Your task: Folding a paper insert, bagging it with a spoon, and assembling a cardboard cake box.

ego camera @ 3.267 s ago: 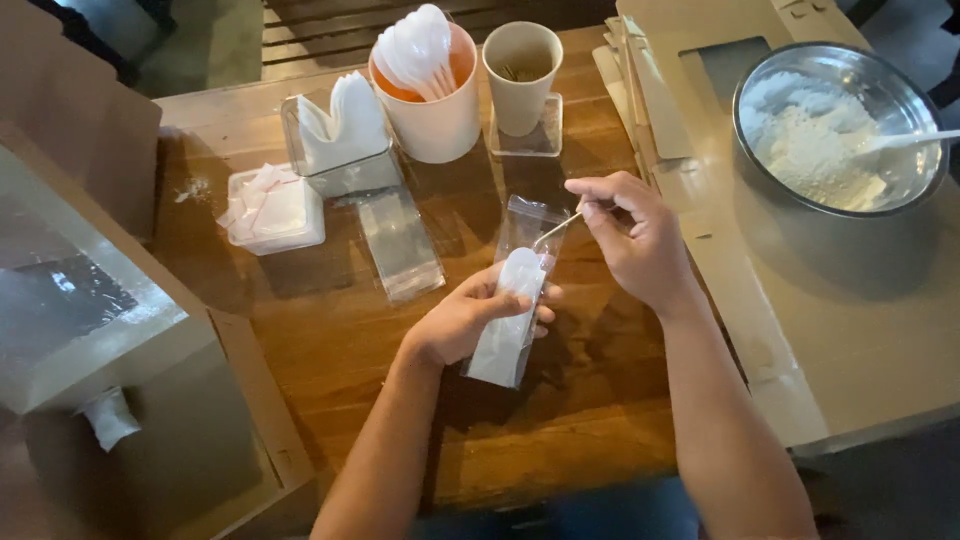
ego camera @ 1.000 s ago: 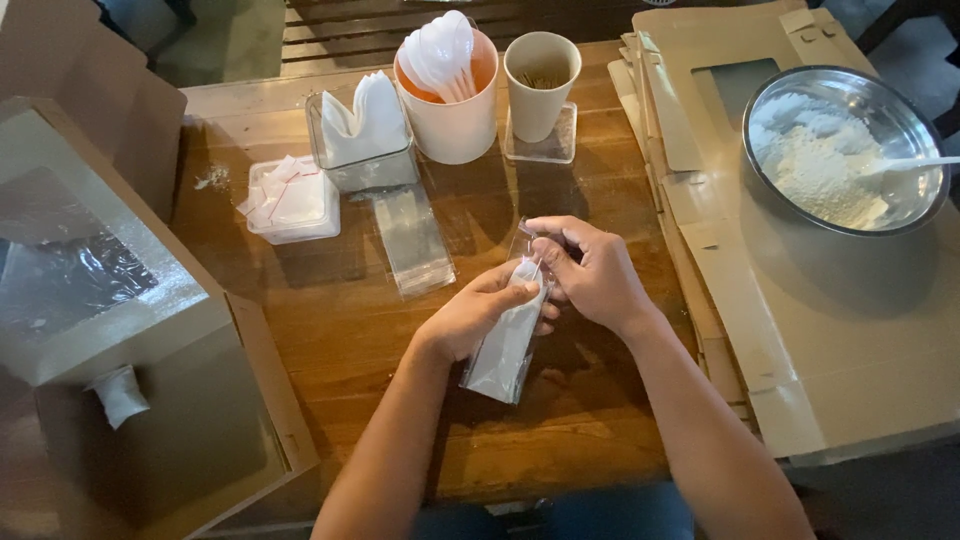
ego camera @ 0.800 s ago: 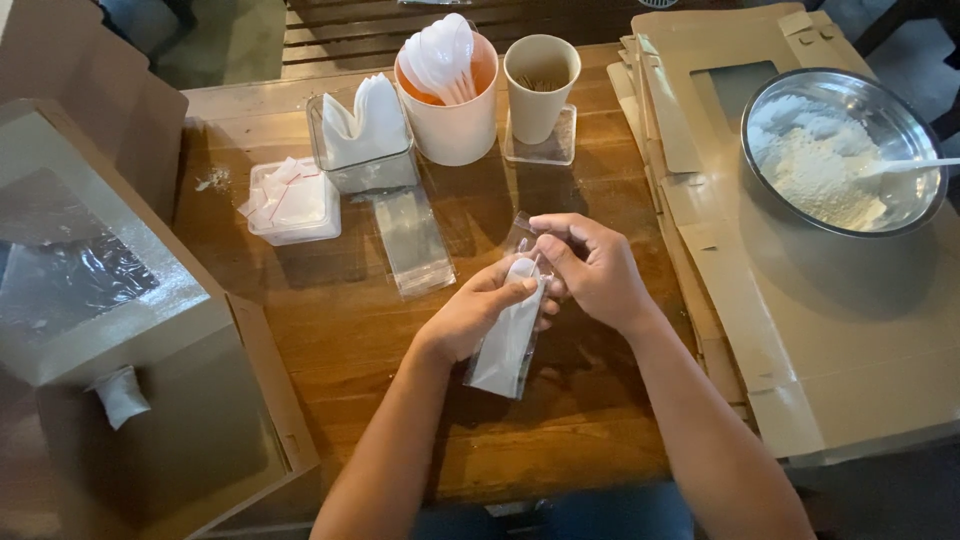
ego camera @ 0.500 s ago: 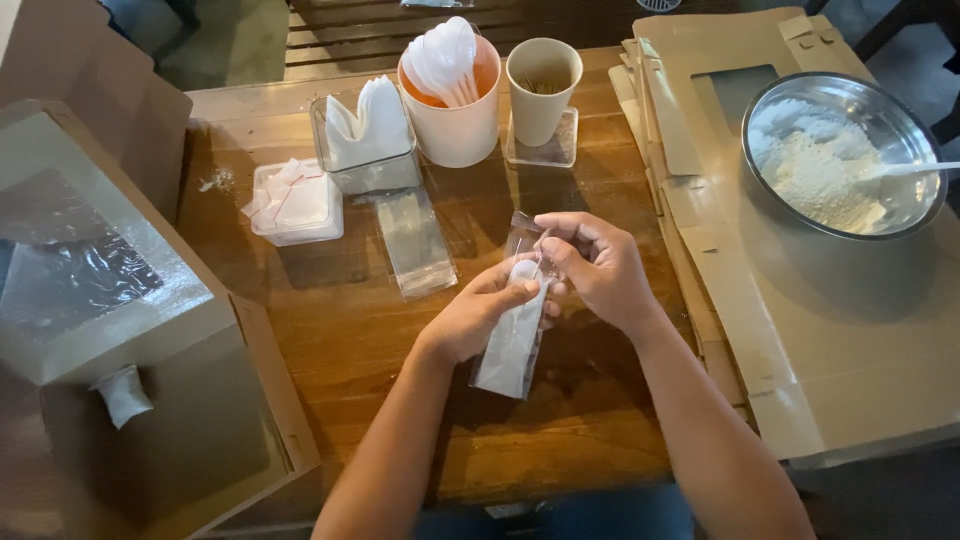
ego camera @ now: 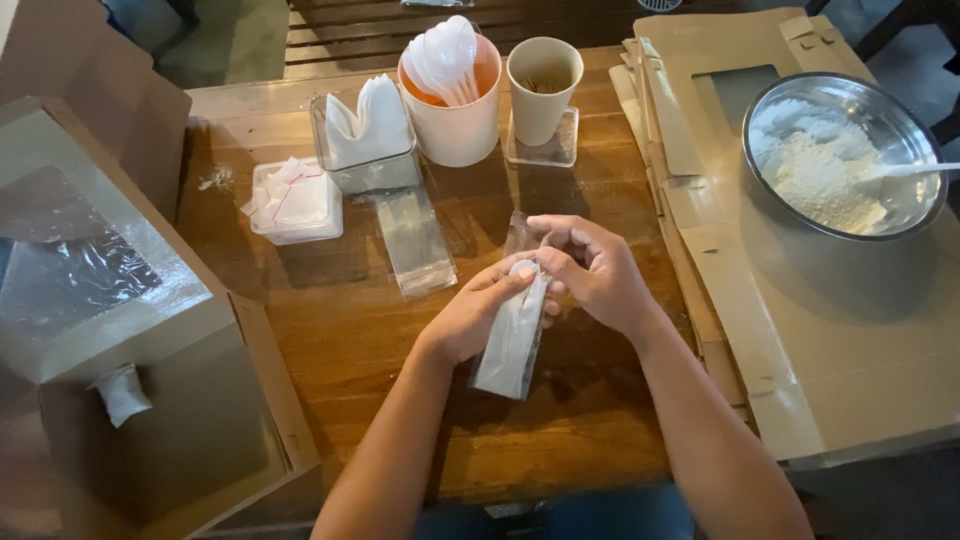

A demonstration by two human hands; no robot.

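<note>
Centre frame: left hand point(ego camera: 478, 318) clasping a filled clear sachet point(ego camera: 510, 340), fingers wrapped round its side; right hand point(ego camera: 592, 272) pinching its top. Just above, an empty clear bag point(ego camera: 415, 240) flat on the wooden worktop point(ego camera: 340, 330). Upper middle: cup of white plastic spoons point(ego camera: 455, 95), paper cup point(ego camera: 541, 88), napkin holder point(ego camera: 372, 135). Right: steel bowl of white powder point(ego camera: 838, 150) on flattened cardboard point(ego camera: 860, 360). Left edge crowded by a windowed cardboard box point(ego camera: 100, 280).

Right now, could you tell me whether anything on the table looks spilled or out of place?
A little white powder is scattered on the wooden table, left of the small plastic tub and far from the metal bowl. Nothing else stands out.
</note>
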